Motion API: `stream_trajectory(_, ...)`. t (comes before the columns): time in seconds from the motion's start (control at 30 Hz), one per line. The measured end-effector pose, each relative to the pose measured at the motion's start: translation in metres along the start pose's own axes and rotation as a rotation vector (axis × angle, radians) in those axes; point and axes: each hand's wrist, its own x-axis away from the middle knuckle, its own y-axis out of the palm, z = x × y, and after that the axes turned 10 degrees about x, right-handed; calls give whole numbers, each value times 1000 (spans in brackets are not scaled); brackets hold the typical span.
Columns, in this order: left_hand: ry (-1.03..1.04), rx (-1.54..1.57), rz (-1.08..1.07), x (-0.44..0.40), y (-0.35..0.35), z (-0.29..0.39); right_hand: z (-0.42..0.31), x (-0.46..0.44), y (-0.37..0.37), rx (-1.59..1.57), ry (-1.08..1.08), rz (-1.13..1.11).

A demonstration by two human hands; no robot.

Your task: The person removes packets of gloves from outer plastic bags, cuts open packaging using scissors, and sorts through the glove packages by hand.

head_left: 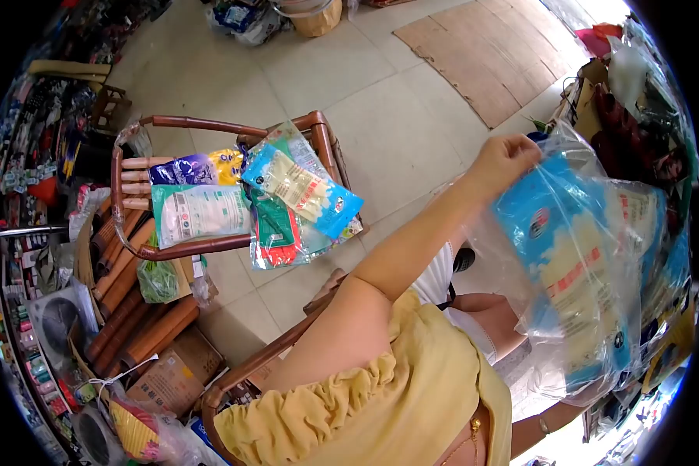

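Observation:
My left hand point(509, 159) is closed on the upper edge of a large clear plastic bag point(512, 256), which hangs at the right. Inside it are blue and cream packets point(575, 272) with red print. From the lower right my right hand point(571, 412) reaches under the bag's bottom end; its fingers are hidden there. A similar blue and cream packet point(307, 194) lies on a wooden chair point(202, 123), over a green and red packet point(276, 229). Beside them are a purple and yellow packet point(198, 168) and a white and green packet point(202, 213).
Brown rolls point(159, 334) and a cardboard box point(179, 371) stand at the lower left. Flattened cardboard point(493, 54) lies on the tiled floor at the top right. A bucket point(311, 17) is at the top. Crowded goods line both sides.

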Motion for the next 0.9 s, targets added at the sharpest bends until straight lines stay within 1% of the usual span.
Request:
stream_trajectory(0.03, 17, 260, 64, 0, -3, 3, -4, -1, 1, 22, -7, 4)
stream_trajectory(0.07, 34, 313, 139, 1, -8, 10, -6, -2, 3, 39, -16, 10)
stream_trajectory(0.13, 99, 233, 257, -4, -34, 11, -10, -5, 4, 69, -29, 20)
stream_trajectory(0.17, 111, 127, 358, 0, -46, 20, -15, -7, 6, 80, -39, 21)
stream_trajectory(0.2, 167, -26, 470, -6, -71, 10, -19, -7, 7, 83, -49, 31)
stream_trajectory(0.23, 15, 209, 598, -7, -108, 0, -22, -5, 4, 86, -66, 50)
stream_trajectory(0.27, 64, 166, 621, -2, -140, 1, -26, -3, 6, 83, -79, 60)
stream_trajectory(0.3, 150, 67, 626, 13, -182, -1, -27, -1, 8, 70, -92, 77)
stream_trajectory(0.33, 257, -100, 614, 28, -226, 2, -30, 1, 10, 48, -101, 94)
stream_trajectory(0.37, 396, -333, 598, 48, -276, 5, -31, 2, 11, 17, -116, 118)
stream_trajectory(0.4, 514, -492, 604, 68, -321, 12, -32, 2, 14, -73, -113, 157)
stream_trajectory(0.43, 692, -630, 580, 89, -363, 19, -24, -5, 8, -106, -180, 101)
stream_trajectory(0.47, 253, -81, 759, 97, -384, 42, -19, -8, 8, -136, -147, 120)
stream_trajectory(0.5, 281, 40, 908, 113, -328, 65, -18, -6, 17, -170, -114, 124)
stream_trajectory(0.53, 194, 5, 985, 132, -312, 80, -23, 2, 41, -268, -88, 198)
stream_trajectory(0.57, 191, 10, 1012, 147, -327, 84, -26, 12, 68, -367, -62, 260)
stream_trajectory(0.6, 168, 1, 977, 168, -333, 89, -25, 18, 81, -374, -32, 231)
stream_trajectory(0.63, 149, -13, 949, 176, -326, 102, -22, 24, 90, -381, 2, 194)
stream_trajectory(0.67, 147, -23, 932, 175, -318, 108, -22, 31, 96, -390, 6, 211)
stream_trajectory(0.73, 216, -97, 1023, 175, -276, 126, -24, 41, 103, -206, 27, -63)
stream_trajectory(0.77, 221, -104, 1011, 177, -267, 135, -25, 47, 101, -218, 30, -55)
stream_trajectory(0.83, 122, -148, 761, 179, -249, 154, -24, 56, 95, -41, 32, -100)
stream_trajectory(0.87, 81, -138, 617, 178, -235, 164, -21, 58, 90, -16, 21, -60)
stream_trajectory(0.9, 79, -145, 596, 174, -224, 167, -17, 63, 88, -27, 23, -41)
